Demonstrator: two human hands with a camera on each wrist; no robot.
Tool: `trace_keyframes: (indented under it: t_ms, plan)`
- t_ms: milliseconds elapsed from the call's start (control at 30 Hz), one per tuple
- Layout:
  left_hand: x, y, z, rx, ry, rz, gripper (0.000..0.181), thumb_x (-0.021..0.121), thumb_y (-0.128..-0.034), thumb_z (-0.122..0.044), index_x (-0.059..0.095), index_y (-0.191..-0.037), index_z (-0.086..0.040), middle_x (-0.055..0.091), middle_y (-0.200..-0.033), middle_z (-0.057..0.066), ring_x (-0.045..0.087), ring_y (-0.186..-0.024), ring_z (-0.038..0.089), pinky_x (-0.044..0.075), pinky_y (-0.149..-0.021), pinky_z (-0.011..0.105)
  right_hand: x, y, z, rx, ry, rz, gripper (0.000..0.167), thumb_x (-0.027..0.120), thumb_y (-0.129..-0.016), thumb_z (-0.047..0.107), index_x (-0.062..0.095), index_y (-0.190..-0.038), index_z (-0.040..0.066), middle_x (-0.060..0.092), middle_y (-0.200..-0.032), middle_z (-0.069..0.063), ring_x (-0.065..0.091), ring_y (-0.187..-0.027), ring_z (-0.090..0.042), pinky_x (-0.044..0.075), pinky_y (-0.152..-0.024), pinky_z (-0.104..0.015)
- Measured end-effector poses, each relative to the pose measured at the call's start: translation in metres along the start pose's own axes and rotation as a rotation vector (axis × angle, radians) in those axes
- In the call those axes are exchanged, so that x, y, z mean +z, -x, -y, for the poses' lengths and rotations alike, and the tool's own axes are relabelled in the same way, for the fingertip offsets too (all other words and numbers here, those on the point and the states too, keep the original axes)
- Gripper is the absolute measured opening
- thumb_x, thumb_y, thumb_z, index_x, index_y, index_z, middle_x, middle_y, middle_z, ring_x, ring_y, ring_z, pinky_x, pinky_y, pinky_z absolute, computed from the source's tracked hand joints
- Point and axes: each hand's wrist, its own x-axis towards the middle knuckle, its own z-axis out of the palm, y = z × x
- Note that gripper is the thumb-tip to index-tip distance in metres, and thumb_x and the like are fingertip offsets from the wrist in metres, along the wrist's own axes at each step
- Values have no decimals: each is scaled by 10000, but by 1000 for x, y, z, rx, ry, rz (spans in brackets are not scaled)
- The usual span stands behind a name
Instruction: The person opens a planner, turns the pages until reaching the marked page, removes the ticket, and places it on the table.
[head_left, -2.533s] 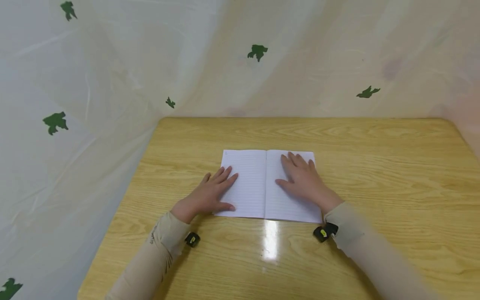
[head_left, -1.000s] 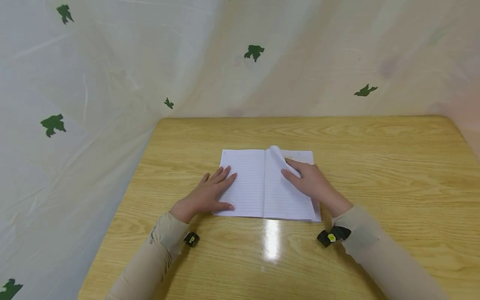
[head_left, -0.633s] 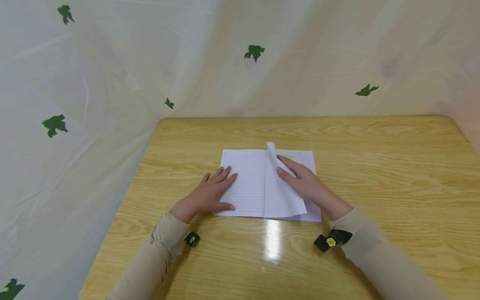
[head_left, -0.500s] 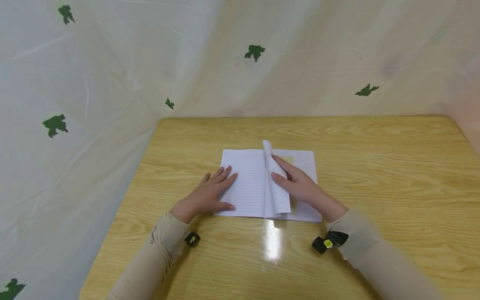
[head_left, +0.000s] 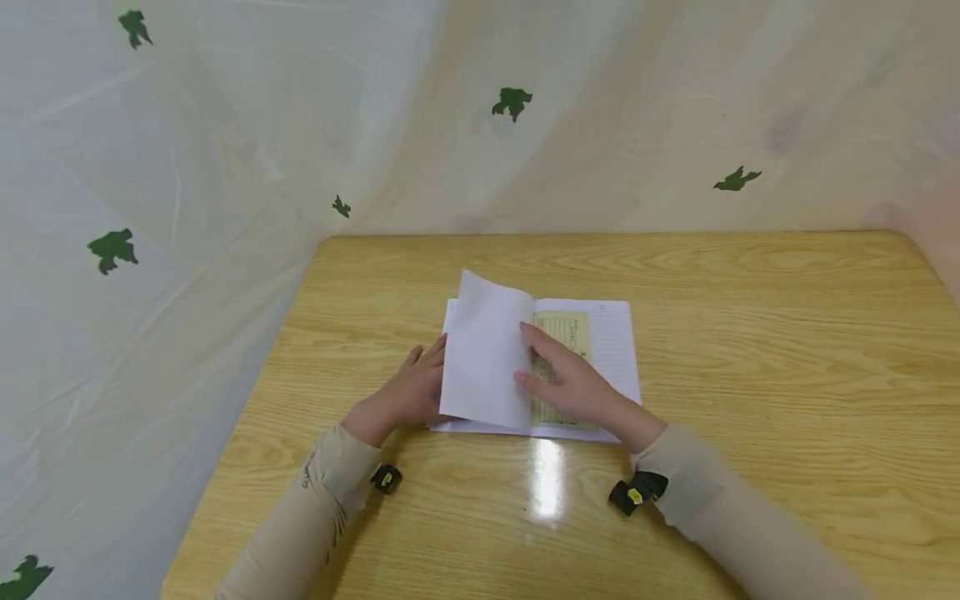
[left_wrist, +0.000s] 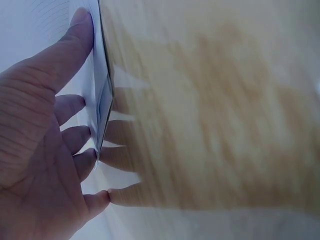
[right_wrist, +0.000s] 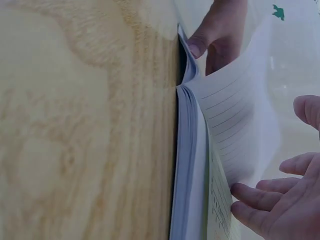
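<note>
An open lined notebook [head_left: 617, 350] lies on the table. One page [head_left: 486, 358] stands raised, swung over the left half and curving up from the spine. My right hand [head_left: 577, 390] touches this page near the spine; in the right wrist view the fingers [right_wrist: 255, 197] are nearly straight, and the thumb stands apart from the paper. A yellowish printed paper slip [head_left: 573, 329] lies on the right page, partly under my right hand. My left hand [head_left: 405, 393] rests spread on the notebook's left edge, its fingertips hidden behind the raised page in the head view.
The wood-grain table [head_left: 787, 358] extends around the notebook. A pale curtain [head_left: 420, 125] with green bird-shaped patches hangs behind and to the left. Black wrist cameras sit at both cuffs.
My right hand lifted the right page, moved left and carried it across the spine, uncovering the yellowish slip. It no longer pinches the page. My left hand stayed in place.
</note>
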Motion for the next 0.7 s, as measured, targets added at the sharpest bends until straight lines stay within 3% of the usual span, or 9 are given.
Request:
trace_keyframes:
  t_ms: [133, 300, 500, 700]
  plan:
    - [0, 1, 1, -14, -21, 22, 730, 599, -935, -438, 329, -1530, -112, 170, -1609, 137, 67, -1481, 342, 118, -1119, 635, 4, 0, -1, 13, 45, 5, 716, 589, -980, 308, 237, -1543, 42, 230, -1587, -162, 206, -1460, -267, 185, -1165, -437]
    - [0, 0, 1, -22, -14, 31, 730, 582, -941, -434, 316, -1531, -97, 163, -1605, 159, 66, -1476, 364, 110, -1121, 631, 7, 1, -2, 9, 92, 3, 705, 594, -972, 331, 272, -1538, 60, 230, -1587, -164, 213, -1459, -283, 189, -1161, -451]
    - [0, 1, 3, -19, 2, 5, 740, 621, -915, -411, 355, -1508, -58, 200, -1586, 196, 97, -1466, 395, 130, -1118, 630, 13, 1, -4, -18, 212, 35, 683, 602, -957, 378, 350, -1513, 70, 242, -1581, -175, 248, -1438, -353, 231, -1137, -510]
    - [0, 1, 7, -17, 78, -53, 887, 664, -886, -377, 215, -1520, 50, 213, -1568, 246, 158, -1454, 397, 144, -1116, 630, 18, 0, -8, -71, 364, 78, 626, 589, -961, 407, 410, -1494, 133, 261, -1573, -176, 252, -1434, -365, 223, -1139, -514]
